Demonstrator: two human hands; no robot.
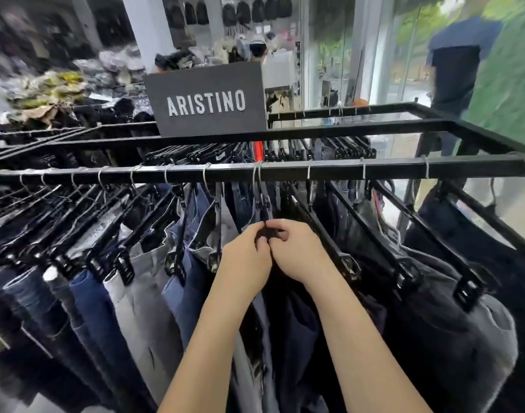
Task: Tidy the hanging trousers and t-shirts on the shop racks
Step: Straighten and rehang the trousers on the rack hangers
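A black metal rack rail (285,171) runs across the view, hung with many trousers on black clip hangers. Blue and grey jeans (142,296) hang on the left; dark trousers (452,317) hang on the right. My left hand (246,263) and my right hand (297,251) meet at the middle, below the rail. Both pinch the same black clip hanger (265,210), whose wire hook sits on the rail. The dark trousers (288,329) under that hanger are partly hidden by my forearms.
A dark sign reading ARISTINO (206,99) stands on the rack's far bar. A second row of hangers (330,147) hangs behind. A person in a blue top (455,73) stands at the right by glass doors. Piled clothes (55,90) lie at the back left.
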